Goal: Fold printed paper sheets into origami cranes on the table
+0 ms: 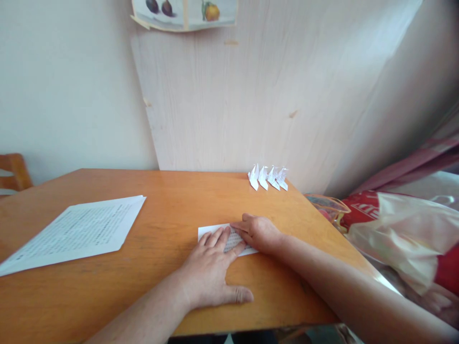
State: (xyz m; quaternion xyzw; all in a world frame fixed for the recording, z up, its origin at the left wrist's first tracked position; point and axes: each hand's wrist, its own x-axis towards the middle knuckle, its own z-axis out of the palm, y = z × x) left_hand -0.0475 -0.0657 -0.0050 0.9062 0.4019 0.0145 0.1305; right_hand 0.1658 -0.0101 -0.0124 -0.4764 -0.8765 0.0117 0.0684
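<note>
A small piece of printed paper (232, 240) lies on the wooden table in front of me, looking folded, though its layers cannot be made out. My left hand (211, 265) rests flat on its left part, fingers spread and thumb out to the right on the tabletop. At the paper's upper right, my right hand (263, 234) presses down with its fingers bent and drawn together, the fingertips on the far edge. Both hands cover much of the sheet.
Several folded white paper figures (267, 178) stand in a row at the table's (172, 196) far right corner. A stack of printed sheets (82, 229) lies to the left. Plastic bags (401, 234) sit beyond the right edge. A wooden chair (16, 172) stands far left.
</note>
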